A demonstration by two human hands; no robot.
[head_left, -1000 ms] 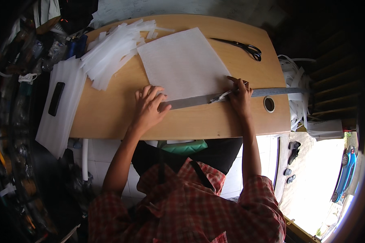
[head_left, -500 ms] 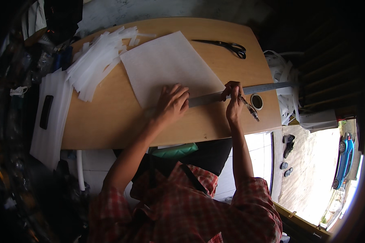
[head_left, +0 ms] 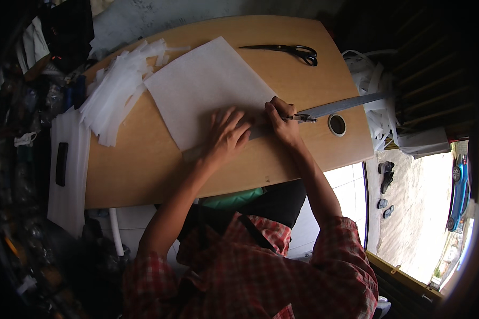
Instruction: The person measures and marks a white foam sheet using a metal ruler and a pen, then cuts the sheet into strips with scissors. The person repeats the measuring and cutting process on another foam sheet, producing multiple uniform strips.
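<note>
A white soft-looking sheet (head_left: 202, 80), perhaps foam, lies slanted on the wooden table. Across its near edge runs a long grey metal ruler (head_left: 348, 105), which sticks out past the table's right end. My left hand (head_left: 229, 133) rests with spread fingers on the near part of the sheet, by the ruler's left end, which it partly hides. In my right hand (head_left: 285, 125) is a pen (head_left: 305, 118), its barrel pointing right. That hand leans at the sheet's right corner, over the ruler, and hides the pen's tip.
Black scissors (head_left: 298, 52) lie at the far right of the table (head_left: 138, 181). A heap of white strips (head_left: 114, 93) covers its far left. Longer white sheets with a black phone (head_left: 62, 164) hang over the left edge. Near the right edge is a round hole (head_left: 337, 125).
My right hand has moved left along the ruler to the sheet's corner, and the pen has turned from pointing down to pointing right. My left hand stays near the same spot, fingers more spread.
</note>
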